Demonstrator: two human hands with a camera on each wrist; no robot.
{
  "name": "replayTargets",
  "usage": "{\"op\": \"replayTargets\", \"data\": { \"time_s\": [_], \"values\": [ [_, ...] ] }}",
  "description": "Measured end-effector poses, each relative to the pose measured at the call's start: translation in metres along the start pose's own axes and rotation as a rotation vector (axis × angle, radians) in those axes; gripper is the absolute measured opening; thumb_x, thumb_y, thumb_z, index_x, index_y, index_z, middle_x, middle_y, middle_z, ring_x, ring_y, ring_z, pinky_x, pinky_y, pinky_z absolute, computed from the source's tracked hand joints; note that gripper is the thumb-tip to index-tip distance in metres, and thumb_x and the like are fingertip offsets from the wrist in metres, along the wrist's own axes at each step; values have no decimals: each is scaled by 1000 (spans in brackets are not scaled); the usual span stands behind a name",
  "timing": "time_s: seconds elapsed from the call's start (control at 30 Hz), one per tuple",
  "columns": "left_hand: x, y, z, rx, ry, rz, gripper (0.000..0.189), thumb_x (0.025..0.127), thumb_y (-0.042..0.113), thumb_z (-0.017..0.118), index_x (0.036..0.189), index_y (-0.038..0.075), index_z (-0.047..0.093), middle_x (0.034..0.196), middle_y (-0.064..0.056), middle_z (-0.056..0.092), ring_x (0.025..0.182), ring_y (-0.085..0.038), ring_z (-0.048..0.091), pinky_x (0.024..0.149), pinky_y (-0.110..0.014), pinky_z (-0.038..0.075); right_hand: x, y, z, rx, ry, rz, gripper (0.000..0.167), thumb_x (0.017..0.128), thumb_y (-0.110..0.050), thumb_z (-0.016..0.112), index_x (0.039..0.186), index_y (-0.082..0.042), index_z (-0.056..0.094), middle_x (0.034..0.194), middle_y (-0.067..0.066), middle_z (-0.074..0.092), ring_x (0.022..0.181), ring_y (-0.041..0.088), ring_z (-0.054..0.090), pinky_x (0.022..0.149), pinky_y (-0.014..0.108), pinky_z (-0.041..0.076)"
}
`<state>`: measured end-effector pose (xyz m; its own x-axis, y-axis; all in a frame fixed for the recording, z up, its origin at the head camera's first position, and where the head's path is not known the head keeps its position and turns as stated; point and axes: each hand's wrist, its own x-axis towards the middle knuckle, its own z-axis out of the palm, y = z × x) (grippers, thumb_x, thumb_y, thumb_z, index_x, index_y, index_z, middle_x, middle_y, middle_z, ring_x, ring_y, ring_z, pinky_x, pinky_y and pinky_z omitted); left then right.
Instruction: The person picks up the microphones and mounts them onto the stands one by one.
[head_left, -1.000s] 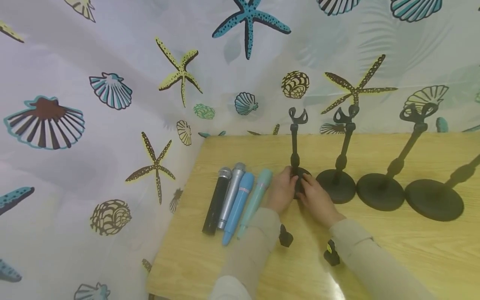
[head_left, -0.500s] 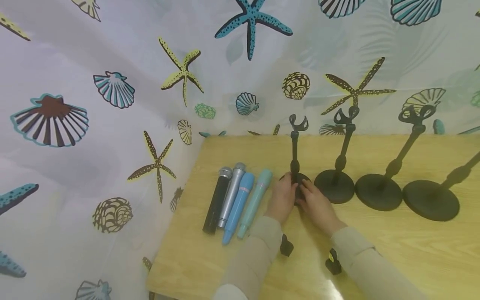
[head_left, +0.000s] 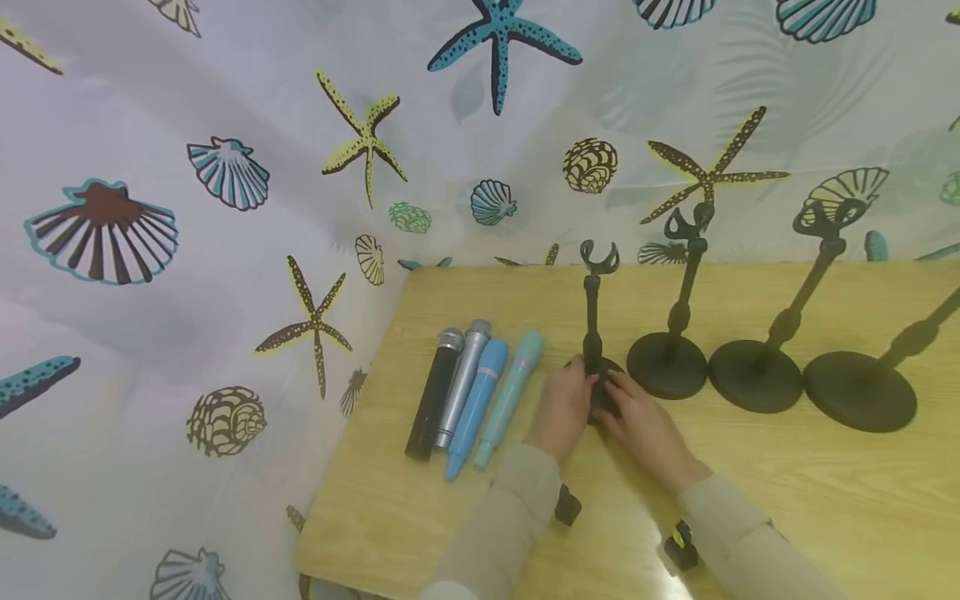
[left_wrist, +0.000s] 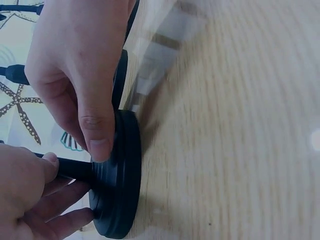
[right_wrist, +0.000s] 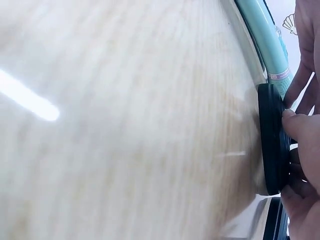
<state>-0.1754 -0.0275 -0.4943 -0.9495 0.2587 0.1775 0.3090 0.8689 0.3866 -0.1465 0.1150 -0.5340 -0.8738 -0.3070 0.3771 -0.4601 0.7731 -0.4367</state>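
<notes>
Both hands are at the round black base of the leftmost microphone stand (head_left: 592, 308), which stands upright and has an open clip on top. The left hand (head_left: 561, 404) grips it from the left; in the left wrist view its thumb and fingers lie about the foot of the post (left_wrist: 75, 169). From the right side, the right hand (head_left: 648, 429) holds the rim of the base, its thumb on top of the base (left_wrist: 127, 175) in that view. Part of the base is hidden under the fingers.
Left of the hands lie a black microphone (head_left: 433, 404), a silver microphone (head_left: 459, 396), a blue microphone (head_left: 476, 408) and a mint microphone (head_left: 512, 400), side by side. Further stands, such as the nearest one (head_left: 667, 367), stand in a row to the right. A patterned curtain (head_left: 450, 133) hangs behind the table (head_left: 375, 517).
The leftmost stand has slid a little toward the person, with both hands moving along on its base. The microphones and other stands keep their places; the head view has shifted slightly.
</notes>
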Motion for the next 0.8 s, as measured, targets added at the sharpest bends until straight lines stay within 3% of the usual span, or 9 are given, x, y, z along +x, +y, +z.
{"op": "replayTargets", "data": {
  "time_s": [0.33,0.8],
  "values": [
    [-11,7,-4,-30,-74,-5,20,101,24,55,110,7,59,97,-7,74,86,-14,74,63,-10,54,-14,-5,-3,13,68,16,44,86,-15,77,117,13,63,130,30,59,118,46,59,96,55,53],
    [-34,12,-12,1,-58,29,16,100,24,58,107,9,60,94,-3,73,86,-15,72,63,-14,55,-28,-14,-5,-2,70,13,43,83,-17,80,113,9,64,126,27,61,114,44,61,92,55,55]
  ]
}}
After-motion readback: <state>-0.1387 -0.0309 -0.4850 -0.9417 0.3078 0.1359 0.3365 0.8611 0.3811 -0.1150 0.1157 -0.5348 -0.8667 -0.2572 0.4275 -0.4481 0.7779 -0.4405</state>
